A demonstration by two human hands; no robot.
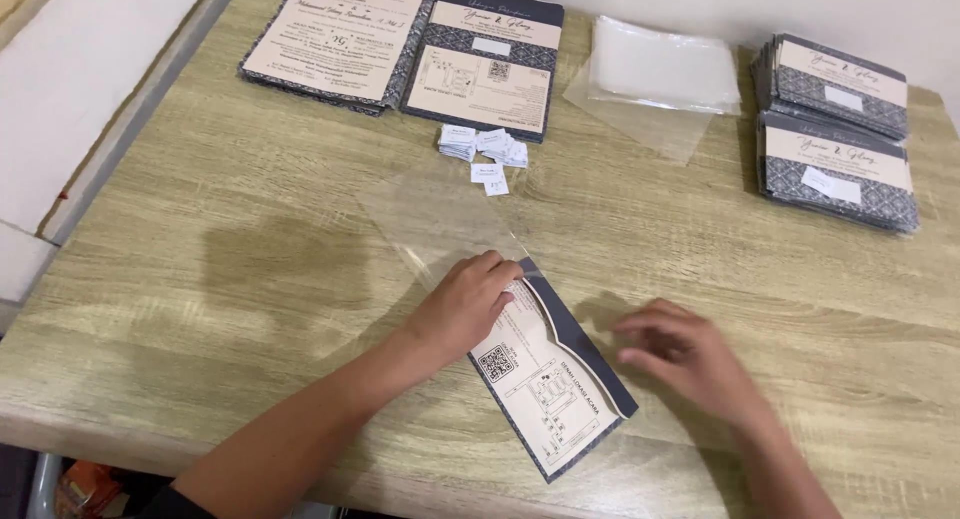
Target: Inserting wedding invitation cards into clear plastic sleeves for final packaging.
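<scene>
Your left hand [465, 304] lies flat on the upper end of a cream rectangular card with a dark blue patterned border [545, 374], fingers together and pressed down on it, fingertips at the mouth of a clear plastic sleeve [435, 219]; the card lies slantwise near the front edge of the pale wood-grain table [200, 279], its upper end just at the sleeve's opening (whether it is already inside you cannot tell from here); your right hand [680, 354] hovers just beside the card's right edge, blurred, fingers loosely spread and holding nothing; beyond the sleeve lies a small heap of white paper labels [483, 149]; at the far edge sit two stacks of opened cream and blue cards [400, 44], printed faces up; to their right rests a pile of clear plastic sleeves [660, 74]; at the far right stand two stacks of folded cards with blue patterned bands [835, 129], well apart from your hands.
</scene>
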